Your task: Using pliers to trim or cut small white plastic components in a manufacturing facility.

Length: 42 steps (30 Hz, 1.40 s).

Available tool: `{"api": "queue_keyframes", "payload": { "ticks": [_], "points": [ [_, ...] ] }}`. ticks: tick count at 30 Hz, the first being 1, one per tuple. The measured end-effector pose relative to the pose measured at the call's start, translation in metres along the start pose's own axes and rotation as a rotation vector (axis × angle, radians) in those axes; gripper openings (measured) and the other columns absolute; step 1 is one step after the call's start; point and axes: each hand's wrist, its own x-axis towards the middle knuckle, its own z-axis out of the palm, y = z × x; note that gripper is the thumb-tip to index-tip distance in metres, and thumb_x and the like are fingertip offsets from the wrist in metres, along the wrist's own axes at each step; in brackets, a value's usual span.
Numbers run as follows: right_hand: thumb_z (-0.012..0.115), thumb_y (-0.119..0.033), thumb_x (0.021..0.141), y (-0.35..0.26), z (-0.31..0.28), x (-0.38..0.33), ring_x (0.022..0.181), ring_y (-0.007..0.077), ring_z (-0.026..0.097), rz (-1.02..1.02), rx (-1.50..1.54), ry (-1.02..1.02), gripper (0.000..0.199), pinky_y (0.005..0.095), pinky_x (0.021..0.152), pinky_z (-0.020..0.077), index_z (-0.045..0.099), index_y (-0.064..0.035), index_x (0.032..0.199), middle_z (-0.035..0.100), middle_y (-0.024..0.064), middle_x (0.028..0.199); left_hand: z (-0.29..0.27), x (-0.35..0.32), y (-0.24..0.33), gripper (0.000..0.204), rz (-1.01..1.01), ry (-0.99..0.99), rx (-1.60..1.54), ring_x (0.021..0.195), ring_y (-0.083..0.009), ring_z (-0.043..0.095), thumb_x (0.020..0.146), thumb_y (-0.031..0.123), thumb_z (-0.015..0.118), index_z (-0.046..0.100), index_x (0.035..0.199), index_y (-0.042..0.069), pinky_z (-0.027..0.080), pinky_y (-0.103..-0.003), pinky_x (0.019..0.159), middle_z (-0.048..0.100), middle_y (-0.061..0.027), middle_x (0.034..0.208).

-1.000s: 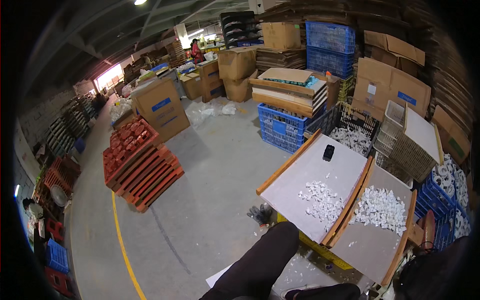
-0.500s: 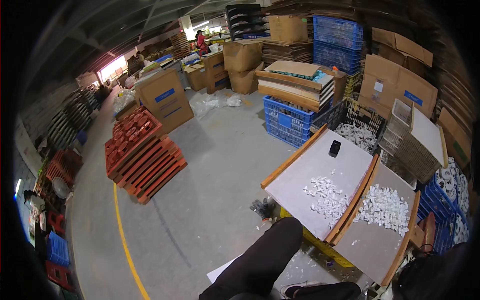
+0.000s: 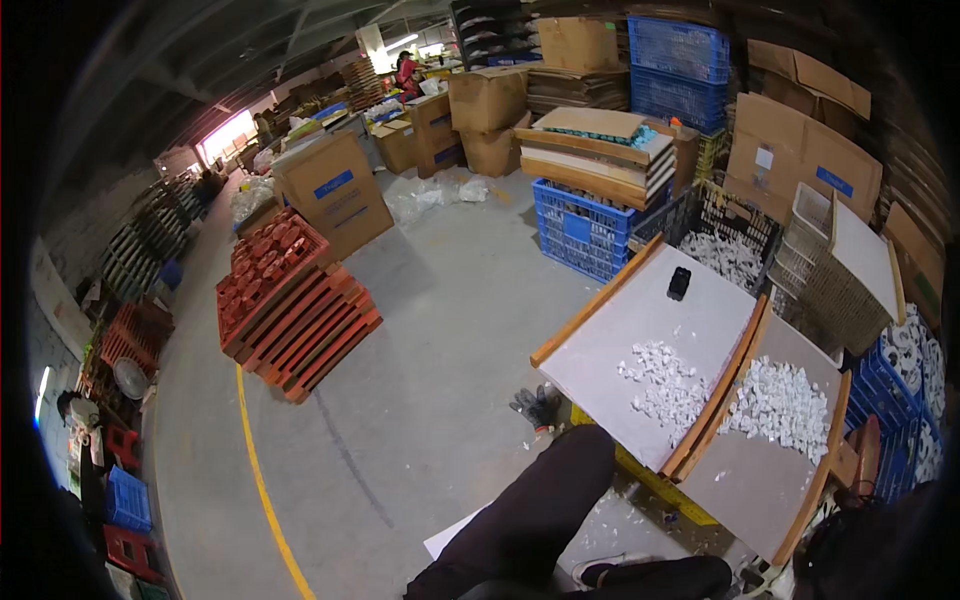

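"Head view?"
"I see white pieces (image 3: 778, 402) heaped loose on two trays (image 3: 635, 318), lower right. Which heap is finished, I can't tell."
"Hands?"
"Right hand: out of sight. Left hand: maybe inside the grey glove (image 3: 538, 406), lower centre; its grip I can't tell."

Head camera: left fisheye, faced down and ahead over dark-clad knee (image 3: 572, 458)
Trays (image 3: 625, 320): lay near, lower right
Bright opening (image 3: 228, 138): lay far, upper left
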Motion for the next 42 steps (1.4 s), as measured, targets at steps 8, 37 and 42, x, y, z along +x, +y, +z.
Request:
{"api": "queue_keyframes", "payload": {
  "ticks": [8, 37, 42],
  "points": [
    [0.056, -0.016, 0.074, 0.007, -0.080, 0.007, 0.067, 0.0167, 0.040, -0.132, -0.090, 0.209, 0.030, 0.0325, 0.061, 0.0342, 0.046, -0.0150, 0.102, 0.042, 0.0024, 0.075, 0.021, 0.012, 0.021, 0.037, -0.255, -0.236, 0.334, 0.059, -0.0176, 0.053, 0.093, 0.041, 0.038, 0.052, 0.074, 0.012, 0.045, -0.034, 0.056, 0.050, -0.0068, 0.060],
    [0.054, -0.018, 0.086, 0.218, -0.143, -0.223, 0.063, 0.0185, 0.059, 0.672, -0.602, 0.758, 0.017, 0.0347, 0.049, 0.0434, 0.058, -0.0019, 0.082, 0.059, 0.0083, 0.074, -0.014, 0.138, 0.113, 0.038, -0.614, -0.581, 0.869, 0.063, -0.0181, 0.056, 0.093, 0.041, 0.040, 0.054, 0.075, 0.011, 0.048, -0.035, 0.061, 0.052, -0.0083, 0.062],
    [0.055, -0.018, 0.086, 0.219, -0.146, -0.211, 0.061, 0.0189, 0.058, 0.619, -0.812, 0.644, 0.018, 0.0345, 0.048, 0.0433, 0.059, -0.0011, 0.082, 0.060, 0.0083, 0.073, 0.281, -0.001, 0.121, 0.035, -0.424, -0.472, 0.830, 0.047, -0.0182, 0.048, 0.094, 0.036, 0.036, 0.051, 0.079, 0.008, 0.040, -0.031, 0.044, 0.051, -0.0077, 0.059]
  ]
}}
